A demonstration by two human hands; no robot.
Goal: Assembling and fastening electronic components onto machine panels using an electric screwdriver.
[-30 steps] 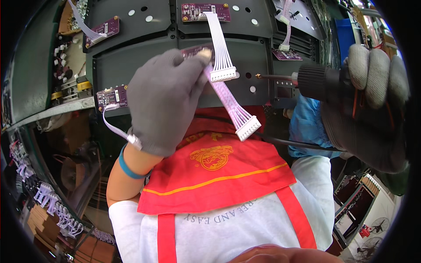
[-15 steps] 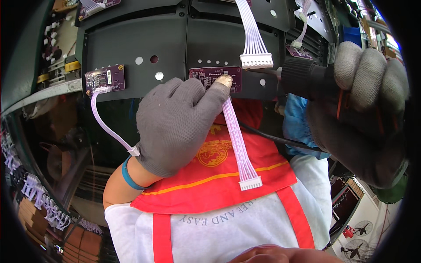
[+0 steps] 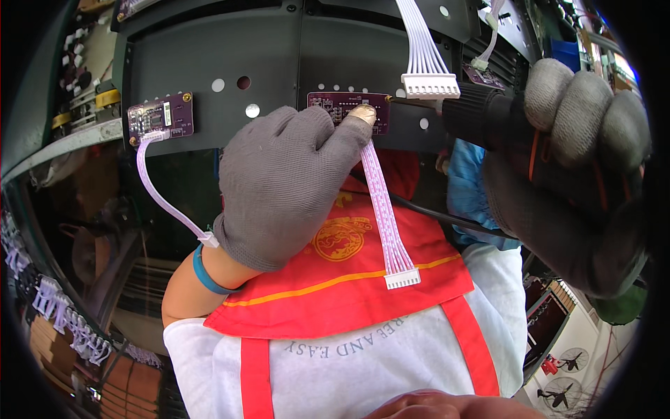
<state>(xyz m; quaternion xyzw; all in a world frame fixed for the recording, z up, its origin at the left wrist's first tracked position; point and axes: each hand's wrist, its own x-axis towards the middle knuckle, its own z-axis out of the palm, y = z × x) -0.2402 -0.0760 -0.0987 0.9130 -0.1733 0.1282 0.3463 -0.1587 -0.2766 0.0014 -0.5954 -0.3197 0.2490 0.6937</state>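
Note:
My left hand [image 3: 283, 181], in a grey glove, presses its thumb on a purple circuit board [image 3: 328, 103]; the other fingers are curled, their tips hidden. The board lies against a dark metal panel [image 3: 269, 52]. From the board, below my thumb, hangs a white-and-purple ribbon cable [image 3: 380, 199] with a white connector at its free end. My gloved right hand [image 3: 579, 133] is wrapped round a black power screwdriver [image 3: 478, 115]. Its thin bit points left, with the tip at a brass-coloured screw [image 3: 389, 99] on the board's upper right corner.
Another purple board [image 3: 160, 117] with a cable sits on the panel's left. A white ribbon cable [image 3: 422, 42] hangs in front of the panel, its connector near the bit. A black cord [image 3: 447, 222] runs below the screwdriver. Bundles of white connectors [image 3: 52, 300] hang at left.
The panel and boards sit slightly higher in view. The hanging white cable has shifted right relative to the board. My thumb stays on the board and the bit stays at its corner.

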